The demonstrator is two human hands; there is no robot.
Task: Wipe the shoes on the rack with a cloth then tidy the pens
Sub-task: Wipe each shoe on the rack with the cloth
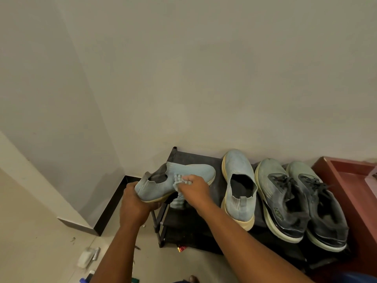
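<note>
Shoes first: a light blue knit slip-on (175,178) is lifted just off the black rack (189,158), heel cupped in the left hand (134,203); the right hand (193,189) presses a bunched cloth (177,193) to its side. It looks light and soft-walled, best gripped by the firmer sole. Pale wall behind, tiled floor below.

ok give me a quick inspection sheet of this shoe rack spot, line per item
surface: black shoe rack, top shelf against the wall
job's things: light blue slip-on held off the shelf; cloth on its side; its mate and two dark lace-up sneakers on the shelf
clutter: small items on the floor, blurred
grippers: left hand grips the slip-on's heel; right hand holds the cloth
cables: nothing seen
surroundings: plain wall, red-brown furniture at right
</note>
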